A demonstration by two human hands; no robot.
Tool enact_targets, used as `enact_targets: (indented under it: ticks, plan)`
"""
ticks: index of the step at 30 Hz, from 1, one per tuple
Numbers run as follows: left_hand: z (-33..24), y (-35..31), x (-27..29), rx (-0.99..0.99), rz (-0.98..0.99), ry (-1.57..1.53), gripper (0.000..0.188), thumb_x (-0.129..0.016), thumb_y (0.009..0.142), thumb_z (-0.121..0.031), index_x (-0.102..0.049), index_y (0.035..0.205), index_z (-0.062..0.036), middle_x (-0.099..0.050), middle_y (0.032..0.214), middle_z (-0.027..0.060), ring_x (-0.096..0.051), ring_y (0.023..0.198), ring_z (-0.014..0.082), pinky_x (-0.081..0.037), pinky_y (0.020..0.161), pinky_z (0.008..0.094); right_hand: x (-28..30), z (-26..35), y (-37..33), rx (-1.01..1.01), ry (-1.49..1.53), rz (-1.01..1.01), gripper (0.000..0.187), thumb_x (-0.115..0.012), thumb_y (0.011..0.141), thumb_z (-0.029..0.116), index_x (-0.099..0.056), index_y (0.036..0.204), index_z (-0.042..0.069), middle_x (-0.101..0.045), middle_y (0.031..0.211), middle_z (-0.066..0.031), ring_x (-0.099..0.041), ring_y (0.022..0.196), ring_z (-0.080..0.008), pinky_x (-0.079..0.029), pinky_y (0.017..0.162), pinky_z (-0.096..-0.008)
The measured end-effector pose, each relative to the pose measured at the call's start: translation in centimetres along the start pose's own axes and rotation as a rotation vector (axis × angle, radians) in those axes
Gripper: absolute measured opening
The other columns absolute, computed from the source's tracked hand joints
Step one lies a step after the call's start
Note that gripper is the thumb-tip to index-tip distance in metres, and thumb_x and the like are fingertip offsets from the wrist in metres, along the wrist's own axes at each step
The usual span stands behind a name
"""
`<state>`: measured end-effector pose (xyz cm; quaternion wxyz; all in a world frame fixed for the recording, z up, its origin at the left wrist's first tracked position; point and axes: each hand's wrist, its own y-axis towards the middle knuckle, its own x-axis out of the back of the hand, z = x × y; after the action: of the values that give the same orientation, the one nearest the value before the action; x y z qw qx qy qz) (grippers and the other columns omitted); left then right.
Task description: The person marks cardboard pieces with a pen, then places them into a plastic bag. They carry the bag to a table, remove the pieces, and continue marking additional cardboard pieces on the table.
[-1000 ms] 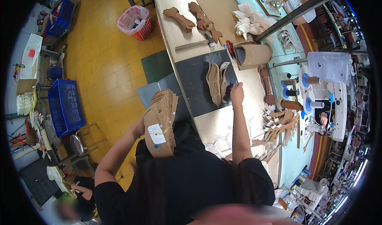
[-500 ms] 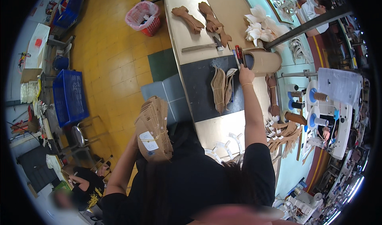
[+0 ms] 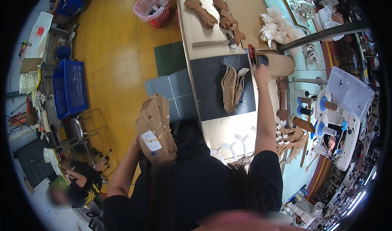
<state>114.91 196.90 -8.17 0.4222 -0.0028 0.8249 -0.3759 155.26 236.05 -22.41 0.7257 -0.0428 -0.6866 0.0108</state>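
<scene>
Right hand (image 3: 262, 72): centre right of the frame, arm stretched forward over the bench; the fingers are at the mouth of the roll, beside the red tool, and whether they grip anything cannot be told.
Left hand (image 3: 137, 143): lower centre left, mostly hidden behind the bundle; fingers closed around its lower part, holding it up off the bench at chest height.
Bundle (image 3: 156, 129): thick stack of tan cut pieces, tied with a thin band, a white tag on its near face; held clear of the bench, left of the mat.
Roll (image 3: 278, 63): tan tube lying on its side at the right edge of the bench, dark open end toward the right hand.
Red tool (image 3: 252, 54): small, red-handled, just left of the roll's mouth, above the mat's upper right corner.
Mat (image 3: 208, 88): dark rectangle on the bench (image 3: 192, 26), centre of the frame.
Fanned pieces (image 3: 232, 88): tan cut-outs standing on edge on the mat, just left of the right forearm.
Hammer (image 3: 214, 43): lies across the bench above the mat.
Brown shapes (image 3: 212, 10): three piles, top centre.
White pieces (image 3: 275, 26): heap at upper right of the bench.
Red basket (image 3: 153, 8): on the yellow floor, upper left of the bench.
Blue crate (image 3: 69, 88): left of the frame.
Other person (image 3: 83, 186): seated, lower left, in black.
</scene>
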Motion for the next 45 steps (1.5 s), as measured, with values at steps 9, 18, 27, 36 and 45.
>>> enact_targets:
  ticks: [9,18,27,36,45]
  plan:
    - [0.8,-1.1,2.6,0.004,0.043,-0.059,0.057,-0.053,0.095,-0.038,-0.04,0.14,-0.0052,-0.053,0.131,0.0205,-0.056,0.117,0.0377,-0.047,0.099,0.0529,3.6,1.2,-7.9,-0.109,0.991,0.16,0.021,-0.072,0.074,0.011,-0.062,0.09,0.002,-0.067,0.077,-0.0089,-0.065,0.07,-0.0164,-0.05,0.065,-0.0286]
    - [1.0,-3.2,6.5,-0.005,0.095,-0.088,0.058,-0.051,0.096,-0.04,-0.04,0.141,-0.0049,-0.052,0.132,0.0212,-0.055,0.118,0.0383,-0.046,0.099,0.0535,11.2,17.7,-19.8,-0.037,1.746,1.258,0.018,-0.045,0.095,0.0,-0.042,0.109,0.011,-0.041,0.145,-0.02,-0.071,0.077,-0.0242,-0.059,0.061,-0.0276]
    - [-1.8,-7.7,3.2,-0.081,0.037,-0.054,0.045,-0.057,0.095,-0.026,-0.047,0.134,-0.0055,-0.057,0.125,0.0096,-0.061,0.108,0.0192,-0.053,0.09,0.0342,23.5,29.4,-26.5,0.93,1.242,0.814,0.019,-0.071,0.082,0.002,-0.052,0.085,0.002,-0.059,0.126,-0.0181,-0.068,0.073,-0.0107,-0.054,0.059,-0.0252]
    - [-4.7,-9.1,3.9,-0.502,0.151,0.413,0.059,-0.047,0.098,-0.04,-0.031,0.146,-0.0104,-0.055,0.127,0.0092,-0.058,0.113,0.0181,-0.05,0.096,0.0336,29.3,36.0,-31.5,1.709,0.504,0.46,0.046,-0.077,0.071,0.018,-0.06,0.114,0.016,-0.057,0.13,-0.0021,-0.067,0.079,-0.0241,-0.055,0.066,-0.0322]
    - [-7.4,-9.6,10.7,-0.497,0.234,0.436,0.063,-0.064,0.091,-0.031,-0.034,0.145,-0.0144,-0.055,0.128,0.0032,-0.056,0.113,0.0119,-0.049,0.093,0.0327,29.9,40.6,-35.2,1.859,0.074,0.275,0.054,-0.08,0.069,0.022,-0.057,0.118,0.022,-0.056,0.123,0.0022,-0.066,0.071,-0.0193,-0.051,0.059,-0.03]
